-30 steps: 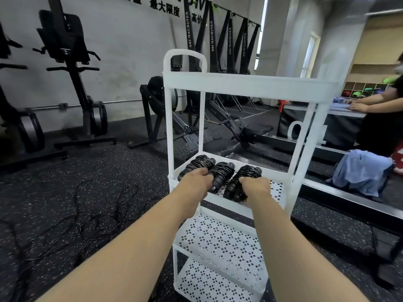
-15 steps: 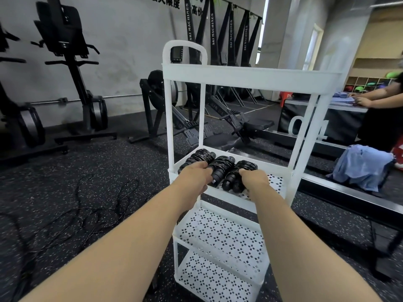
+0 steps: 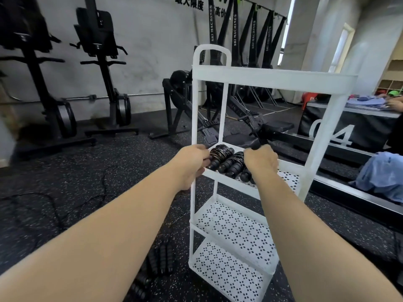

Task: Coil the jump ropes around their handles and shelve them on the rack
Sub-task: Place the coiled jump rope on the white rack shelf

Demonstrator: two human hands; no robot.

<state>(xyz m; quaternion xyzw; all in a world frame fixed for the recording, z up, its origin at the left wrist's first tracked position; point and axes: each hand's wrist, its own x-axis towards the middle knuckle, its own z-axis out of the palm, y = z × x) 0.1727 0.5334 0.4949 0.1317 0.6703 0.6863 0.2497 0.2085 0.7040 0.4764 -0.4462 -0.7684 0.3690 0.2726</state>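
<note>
A white tiered rack stands on the gym floor in front of me. Three coiled black jump ropes lie side by side on its middle shelf, toward the left end. My left hand grips the near end of the leftmost bundle. Curled over the rightmost bundle, my right hand hides most of it. Loose black rope trails over the floor at the left. Several black handles lie on the floor by the rack's foot.
The two lower perforated shelves hold nothing. Black exercise machines line the back wall, and a rower stands behind the rack. At the right are a low bench with blue cloth and another person's hand.
Both hands have slid further onto the bundles on the middle shelf. My view has shifted, so the rack sits further right and the handles on the floor show.
</note>
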